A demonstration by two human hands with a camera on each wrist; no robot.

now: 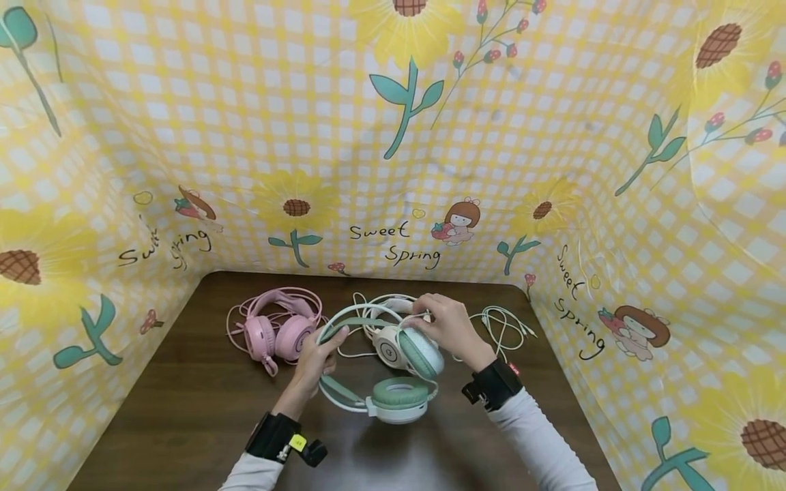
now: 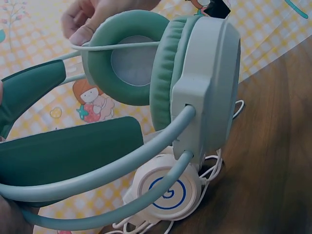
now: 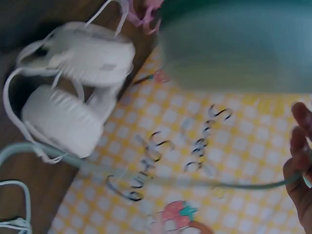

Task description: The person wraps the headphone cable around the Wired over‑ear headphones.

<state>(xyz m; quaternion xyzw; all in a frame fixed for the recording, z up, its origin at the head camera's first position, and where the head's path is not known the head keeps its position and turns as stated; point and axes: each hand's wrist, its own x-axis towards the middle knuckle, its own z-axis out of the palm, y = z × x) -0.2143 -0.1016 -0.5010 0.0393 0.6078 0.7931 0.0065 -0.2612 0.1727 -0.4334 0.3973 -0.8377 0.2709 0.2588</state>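
The left hand [image 1: 316, 361] grips the green headset's [image 1: 393, 382] headband at left, while the right hand [image 1: 448, 327] pinches its thin cable [image 2: 122, 47] beyond the far earcup.

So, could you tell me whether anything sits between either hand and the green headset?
Nothing visible does. The left hand already grips the headband of the green headset, and the right hand holds its upper earcup and cable. The white headset lies behind it, and the pink headset to its left on the table.
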